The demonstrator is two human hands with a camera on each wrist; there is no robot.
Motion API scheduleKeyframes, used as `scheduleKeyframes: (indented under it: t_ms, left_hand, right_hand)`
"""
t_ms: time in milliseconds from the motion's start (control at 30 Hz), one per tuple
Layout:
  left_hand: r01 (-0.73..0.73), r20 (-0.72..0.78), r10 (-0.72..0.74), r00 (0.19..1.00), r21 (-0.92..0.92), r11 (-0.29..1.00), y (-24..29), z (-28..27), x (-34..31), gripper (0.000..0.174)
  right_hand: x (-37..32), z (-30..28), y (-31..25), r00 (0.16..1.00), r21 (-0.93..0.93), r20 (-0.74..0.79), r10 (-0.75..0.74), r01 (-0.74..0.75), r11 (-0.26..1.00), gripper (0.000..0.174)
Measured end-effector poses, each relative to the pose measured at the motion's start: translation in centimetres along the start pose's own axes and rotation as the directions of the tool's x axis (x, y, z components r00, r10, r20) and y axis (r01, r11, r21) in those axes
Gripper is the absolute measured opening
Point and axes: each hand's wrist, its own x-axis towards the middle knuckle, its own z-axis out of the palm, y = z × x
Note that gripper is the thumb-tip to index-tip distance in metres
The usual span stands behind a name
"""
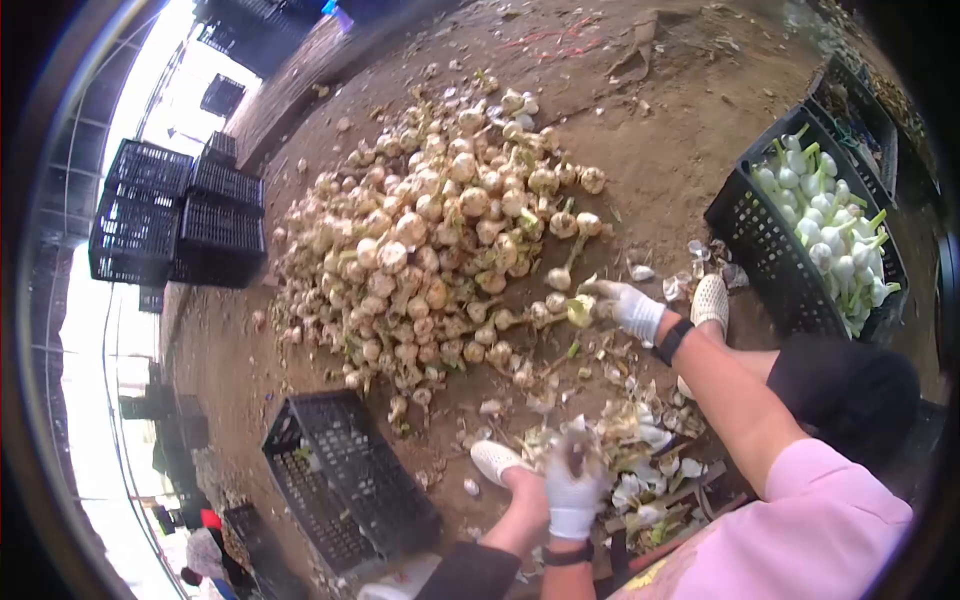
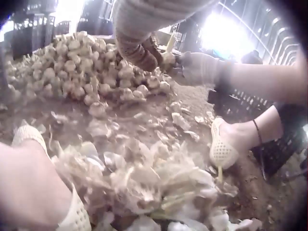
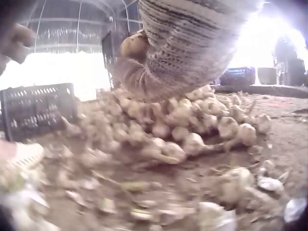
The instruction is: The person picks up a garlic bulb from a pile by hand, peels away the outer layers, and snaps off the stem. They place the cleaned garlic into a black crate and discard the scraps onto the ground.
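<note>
Garlic bulb [image 1: 580, 311] sits in the right hand [image 1: 632, 308].

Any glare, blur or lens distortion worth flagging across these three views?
Head: fisheye curving, dark corners, glare behind the stacked crates, left hand slightly blurred. Left wrist: pale haze, glare upper right. Right wrist: left side of the garlic pile smeared, background blown out.

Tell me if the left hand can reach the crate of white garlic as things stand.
Probably not directly: the right forearm crosses between the left hand and the crate on the person's right.
</note>
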Motion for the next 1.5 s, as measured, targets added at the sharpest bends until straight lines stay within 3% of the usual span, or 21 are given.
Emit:
scheduleKeyframes:
  t_ms: [67,100,133,200,233,267,333,367,433,533,600,700,800,933,1000,1033,1200,1267,1400,1467,1500]
  left_hand:
    - [-0.241,-0.119,0.272,0.955,0.225,0.944,-3.5,-2.0,1.4,0.066]
    - [-0.354,-0.126,0.403,0.907,0.291,0.889,-1.7,-1.7,0.5,0.069]
    - [-0.46,-0.116,0.528,0.841,0.358,0.813,0.3,-1.2,0.1,0.072]
    - [-0.563,-0.029,0.584,0.811,0.233,0.793,0.7,-1.5,-0.4,0.067]
    - [-0.463,-0.003,0.469,0.883,0.156,0.873,0.0,-1.9,-0.6,0.064]
    - [-0.467,-0.007,0.474,0.881,0.154,0.871,-0.4,-2.1,-1.4,0.064]
    - [-0.534,-0.082,0.569,0.818,0.258,0.805,0.1,-2.1,-2.9,0.06]
    - [-0.568,-0.12,0.616,0.779,0.28,0.774,0.7,-2.0,-3.6,0.058]
    - [-0.587,-0.101,0.653,0.75,0.351,0.729,0.7,-2.2,-4.5,0.058]
    - [-0.593,-0.057,0.695,0.717,0.475,0.65,0.1,-1.6,-5.7,0.057]
    - [-0.584,-0.016,0.724,0.69,0.578,0.57,-0.2,-1.1,-6.2,0.055]
    - [-0.577,-0.032,0.72,0.693,0.573,0.582,-0.1,-1.3,-6.5,0.054]
    - [-0.584,-0.004,0.761,0.648,0.639,0.501,0.3,-1.5,-6.7,0.053]
    - [-0.58,0.061,0.808,0.586,0.729,0.365,0.5,-1.6,-7.0,0.051]
    - [-0.581,0.044,0.82,0.57,0.727,0.365,1.2,-1.7,-7.0,0.051]
    - [-0.579,0.024,0.833,0.552,0.73,0.363,1.5,-1.7,-6.9,0.051]
    - [-0.603,-0.008,0.836,0.549,0.688,0.403,1.8,-2.0,-7.1,0.05]
    - [-0.626,0.089,0.816,0.571,0.69,0.363,1.5,-2.1,-7.2,0.049]
    - [-0.602,0.109,0.814,0.57,0.73,0.324,1.0,-1.4,-7.4,0.049]
    - [-0.652,0.038,0.764,0.644,0.549,0.523,0.1,-1.7,-7.0,0.05]
    - [-0.651,0.039,0.764,0.644,0.552,0.521,-0.3,-1.7,-6.8,0.05]
  right_hand:
    - [-4.8,3.7,0.6,0.975,0.276,0.192,0.109,-0.161,0.948,0.048]
    - [-7.5,5.9,0.2,0.948,0.46,0.285,0.144,-0.267,0.847,0.05]
    - [-9.1,6.8,1.6,0.93,0.391,0.329,0.165,-0.293,0.872,0.051]
    - [-12.9,9.9,1.3,0.917,0.363,0.376,0.13,-0.275,0.89,0.054]
    - [-14.5,11.3,0.7,0.925,0.319,0.378,0.026,-0.157,0.935,0.055]
    - [-15.2,11.8,0.8,0.927,0.3,0.373,0.037,-0.158,0.941,0.057]
    - [-16.7,12.0,-0.5,0.96,0.078,0.256,0.11,-0.134,0.988,0.055]
    - [-17.4,12.1,-0.9,0.962,0.068,0.254,0.104,-0.125,0.99,0.055]
    - [-18.7,12.2,-1.7,0.992,-0.027,0.098,-0.085,0.088,0.996,0.045]
    - [-20.3,13.3,-3.0,0.987,-0.064,0.078,-0.143,0.148,0.987,0.036]
    - [-20.9,13.9,-2.8,0.994,-0.043,0.042,-0.104,0.106,0.993,0.031]
    - [-20.7,14.0,-1.8,0.996,-0.083,-0.035,-0.08,0.077,0.994,0.018]
    - [-21.0,13.9,-2.4,0.998,-0.067,-0.039,0.053,-0.056,0.996,0.019]
    - [-21.5,13.5,-2.1,0.999,-0.068,-0.039,0.034,-0.036,0.997,0.02]
    - [-22.0,13.5,-2.1,0.995,0.079,-0.011,0.101,-0.1,0.992,0.021]
    - [-22.1,13.4,-1.8,0.988,-0.016,-0.03,0.152,-0.153,0.988,0.022]
    - [-22.8,13.2,-2.5,0.994,0.035,-0.023,0.109,-0.108,0.994,0.025]
    - [-22.7,12.9,-2.4,0.997,0.053,-0.024,0.069,-0.067,0.996,0.026]
    - [-22.3,13.2,-1.9,0.992,0.023,-0.076,0.097,-0.095,0.995,0.021]
    - [-22.5,13.1,-2.3,0.992,-0.02,-0.06,0.112,-0.113,0.993,0.02]
    - [-22.7,13.0,-2.6,0.998,-0.157,-0.027,0.051,-0.055,0.986,0.021]
